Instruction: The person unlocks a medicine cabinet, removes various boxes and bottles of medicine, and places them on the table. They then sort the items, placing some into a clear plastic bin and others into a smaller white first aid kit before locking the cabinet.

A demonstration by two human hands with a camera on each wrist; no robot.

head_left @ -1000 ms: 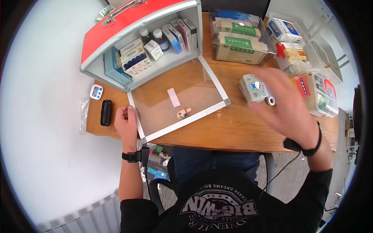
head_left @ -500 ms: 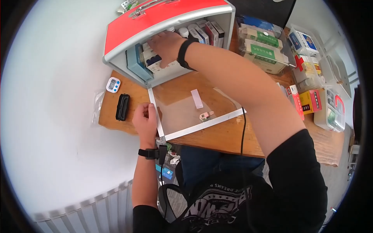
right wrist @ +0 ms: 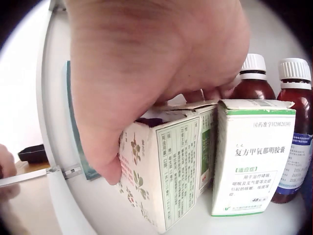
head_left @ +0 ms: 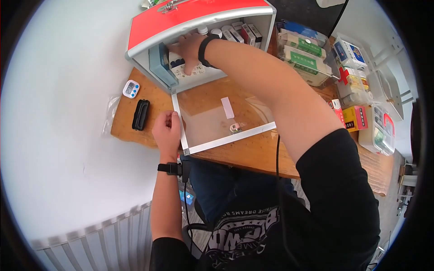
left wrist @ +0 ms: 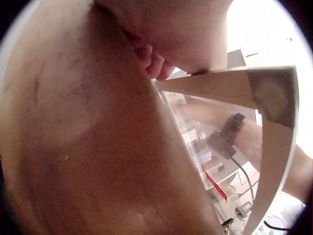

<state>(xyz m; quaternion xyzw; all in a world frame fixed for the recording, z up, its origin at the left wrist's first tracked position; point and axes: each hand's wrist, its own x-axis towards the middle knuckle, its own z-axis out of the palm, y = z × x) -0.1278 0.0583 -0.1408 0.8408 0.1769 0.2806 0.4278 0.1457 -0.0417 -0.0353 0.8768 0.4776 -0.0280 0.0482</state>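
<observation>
My right hand point(head_left: 189, 52) reaches inside the red medicine cabinet point(head_left: 194, 18). Its thumb lies on the leaf-patterned side of an opened medicine box point(right wrist: 171, 176), with fingers over the far side, gripping it. Close beside stands a white-and-green capsule box point(right wrist: 254, 161), with brown bottles point(right wrist: 293, 112) behind. To the box's left leans a blue box point(head_left: 160, 65). The cabinet's clear door, framed in white point(head_left: 235, 141), lies folded down over the table. Against its left edge rests my left hand point(head_left: 166, 131), fingers loosely curled and holding nothing.
A pink strip point(head_left: 227, 107) and a latch point(head_left: 235, 128) show on the door. Left are a white timer point(head_left: 131, 89) and a black case point(head_left: 141, 115). Bins of medicine boxes point(head_left: 303, 61) and a clear lidded case point(head_left: 379, 131) stand at right. A cable hangs below my right arm.
My right hand has swung from the small Hello Kitty case on the right into the cabinet, and settled on the medicine box. My left hand stays beside the door frame.
</observation>
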